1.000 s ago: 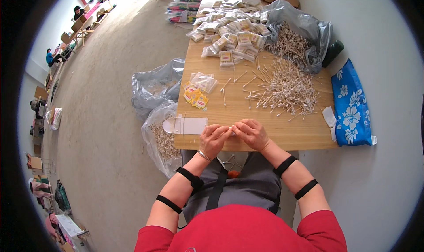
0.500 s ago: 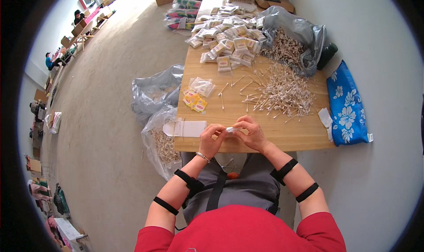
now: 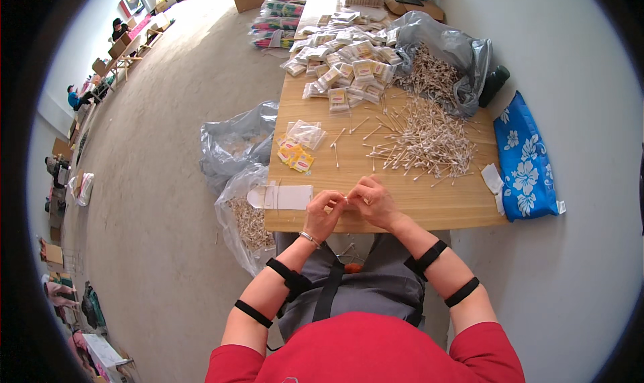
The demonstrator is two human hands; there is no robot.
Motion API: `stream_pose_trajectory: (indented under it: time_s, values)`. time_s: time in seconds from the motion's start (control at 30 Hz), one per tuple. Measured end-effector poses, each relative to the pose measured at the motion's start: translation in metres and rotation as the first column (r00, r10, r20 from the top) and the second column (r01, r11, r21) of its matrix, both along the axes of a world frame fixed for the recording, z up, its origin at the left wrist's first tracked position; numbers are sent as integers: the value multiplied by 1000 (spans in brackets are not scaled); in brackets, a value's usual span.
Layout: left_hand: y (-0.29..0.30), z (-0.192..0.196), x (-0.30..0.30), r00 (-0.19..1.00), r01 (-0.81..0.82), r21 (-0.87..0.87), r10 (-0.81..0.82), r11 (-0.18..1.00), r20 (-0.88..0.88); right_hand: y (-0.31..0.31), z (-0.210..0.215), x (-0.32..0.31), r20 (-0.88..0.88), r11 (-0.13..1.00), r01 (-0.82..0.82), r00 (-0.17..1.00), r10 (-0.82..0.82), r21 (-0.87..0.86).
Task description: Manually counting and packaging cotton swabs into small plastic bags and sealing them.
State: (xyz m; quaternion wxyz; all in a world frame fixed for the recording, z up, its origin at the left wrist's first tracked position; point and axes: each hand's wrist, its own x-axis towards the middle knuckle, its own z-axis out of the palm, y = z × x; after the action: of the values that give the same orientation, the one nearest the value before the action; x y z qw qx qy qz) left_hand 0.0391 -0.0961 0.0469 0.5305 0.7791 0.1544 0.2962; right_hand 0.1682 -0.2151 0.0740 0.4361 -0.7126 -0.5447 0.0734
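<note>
Both hands pinch a small bundle at the table edge.
Left hand (image 3: 323, 212) and right hand (image 3: 373, 200) close on what seem cotton swabs (image 3: 346, 198); a loosened pinch could drop some off the wooden table (image 3: 429, 205).

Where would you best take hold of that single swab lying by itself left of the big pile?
Probably at the middle of its thin stick, pinched from above. The swab lies flat on the table, apart from the pile, so nothing crowds its stick, and a mid-stick pinch keeps fingers off the cotton tips. Both hands are busy together near the table's front edge.
</note>
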Motion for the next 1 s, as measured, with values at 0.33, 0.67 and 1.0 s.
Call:
stream_pose_trajectory:
  time_s: [0.33,0.67,1.0]
  values:
    - [-1,-5,1,999,-50,-86,51,995,14,-11,-10,15,-148,998,42,988,-34,47]
    - [1,0,5,992,7,-12,-8,1000,-123,-7,-15,12,-270,997,52,960,-68,-64]
    - [9,-17,11,977,-27,-482,-79,876,-199,4,-36,13,-521,983,33,845,-124,-179]
